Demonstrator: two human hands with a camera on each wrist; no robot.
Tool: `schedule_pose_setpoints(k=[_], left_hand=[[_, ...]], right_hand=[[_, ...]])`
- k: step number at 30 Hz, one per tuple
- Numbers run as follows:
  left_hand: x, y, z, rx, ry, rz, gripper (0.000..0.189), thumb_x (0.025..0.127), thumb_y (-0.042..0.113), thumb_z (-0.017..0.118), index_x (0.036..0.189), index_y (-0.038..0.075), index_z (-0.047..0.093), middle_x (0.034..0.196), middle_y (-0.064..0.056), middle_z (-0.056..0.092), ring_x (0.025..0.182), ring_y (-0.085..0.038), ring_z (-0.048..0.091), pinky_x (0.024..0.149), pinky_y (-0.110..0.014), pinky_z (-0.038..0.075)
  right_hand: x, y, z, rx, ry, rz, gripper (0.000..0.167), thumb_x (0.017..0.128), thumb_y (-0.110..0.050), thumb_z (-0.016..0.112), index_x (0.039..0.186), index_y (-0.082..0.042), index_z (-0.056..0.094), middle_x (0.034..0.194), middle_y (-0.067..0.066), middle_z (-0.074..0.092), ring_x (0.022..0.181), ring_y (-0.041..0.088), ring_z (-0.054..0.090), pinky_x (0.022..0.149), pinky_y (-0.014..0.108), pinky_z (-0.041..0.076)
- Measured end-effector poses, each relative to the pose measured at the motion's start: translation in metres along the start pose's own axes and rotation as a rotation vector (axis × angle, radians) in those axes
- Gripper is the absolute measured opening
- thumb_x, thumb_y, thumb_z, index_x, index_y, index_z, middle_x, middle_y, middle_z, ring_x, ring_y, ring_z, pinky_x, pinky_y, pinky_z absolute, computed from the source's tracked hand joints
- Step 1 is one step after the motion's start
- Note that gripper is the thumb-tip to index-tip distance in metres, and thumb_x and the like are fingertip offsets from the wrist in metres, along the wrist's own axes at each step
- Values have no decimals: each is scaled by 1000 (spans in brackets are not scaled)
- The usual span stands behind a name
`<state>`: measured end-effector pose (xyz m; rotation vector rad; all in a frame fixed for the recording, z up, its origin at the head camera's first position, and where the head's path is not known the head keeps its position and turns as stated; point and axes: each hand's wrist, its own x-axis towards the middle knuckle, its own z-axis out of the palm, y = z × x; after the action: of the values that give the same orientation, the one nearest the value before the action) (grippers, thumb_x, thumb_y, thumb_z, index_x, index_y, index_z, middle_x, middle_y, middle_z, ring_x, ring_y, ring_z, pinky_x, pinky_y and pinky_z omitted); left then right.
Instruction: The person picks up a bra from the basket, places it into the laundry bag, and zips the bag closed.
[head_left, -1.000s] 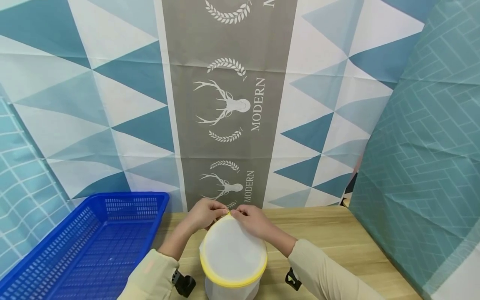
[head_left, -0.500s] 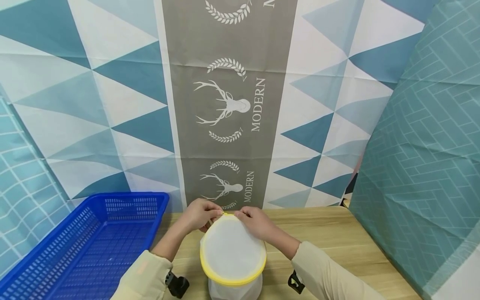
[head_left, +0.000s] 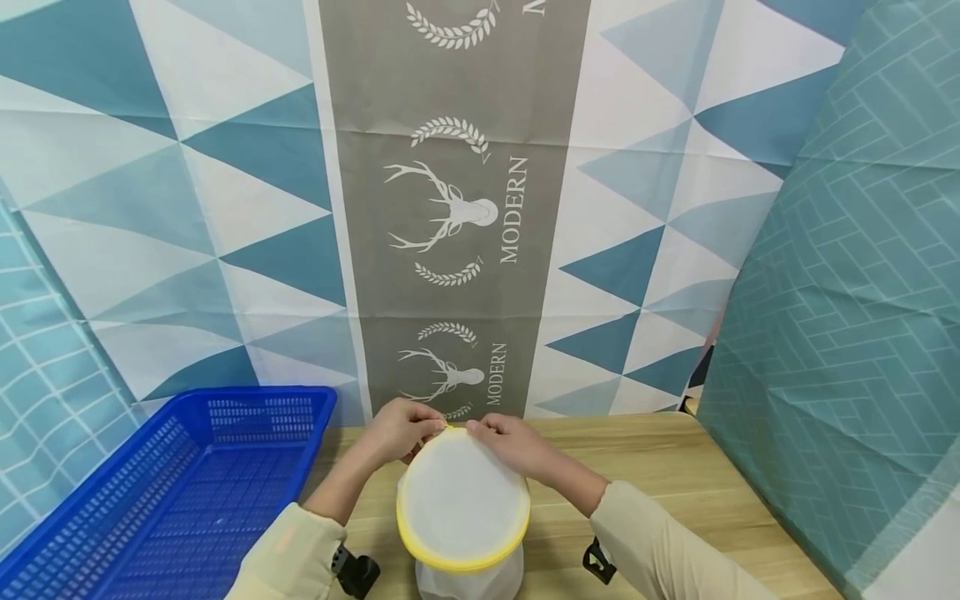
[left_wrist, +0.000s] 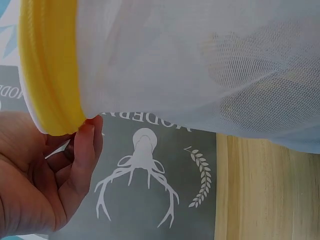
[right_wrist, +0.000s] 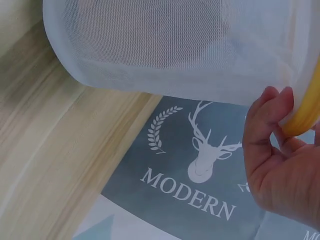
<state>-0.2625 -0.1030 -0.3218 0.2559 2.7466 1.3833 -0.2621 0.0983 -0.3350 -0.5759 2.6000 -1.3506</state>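
Note:
A white mesh laundry bag (head_left: 465, 500) with a yellow zipped rim (head_left: 459, 564) stands on the table, its round top tilted toward me in the head view. At the rim's far edge, my left hand (head_left: 401, 431) pinches the yellow edging between thumb and fingers. Just to its right, my right hand (head_left: 517, 447) grips the same rim, thumb on top. In the left wrist view the yellow band (left_wrist: 52, 70) meets the left fingertips. The right wrist view has curled right fingers (right_wrist: 267, 117) around the rim beside the mesh wall (right_wrist: 150, 40). Whatever the bag holds cannot be made out.
A blue plastic basket (head_left: 202, 500) with slotted walls stands to the left of the bag. Wood-grained table top (head_left: 637, 475) extends to the right. A patterned cloth (head_left: 450, 208) hangs behind the table, and a green cloth (head_left: 847, 333) borders the right side.
My left hand has shifted slightly left along the far rim, widening the space between the hands. The right hand stays nearly in place. The bag's top has moved slightly left.

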Motion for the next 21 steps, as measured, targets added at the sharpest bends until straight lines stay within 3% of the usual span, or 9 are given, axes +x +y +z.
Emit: schedule_pose_setpoints(k=[8,21], left_hand=[[0,0,0,7,13,22,17,90,16,61,99,7,72,64,-3,60,47,-12,55,46,-27,50],[-2,-8,-3,1,17,25,16,92,16,59,97,8,72,65,-3,60,50,-12,58,47,-28,50]], right_hand=[[-1,1,3,-24,7,-34,36,97,-37,47,77,-7,51,63,0,40,53,12,42,49,26,39],[-3,-2,5,5,21,-3,34,98,-34,47,81,-6,55,64,0,46,52,11,46,48,26,42]])
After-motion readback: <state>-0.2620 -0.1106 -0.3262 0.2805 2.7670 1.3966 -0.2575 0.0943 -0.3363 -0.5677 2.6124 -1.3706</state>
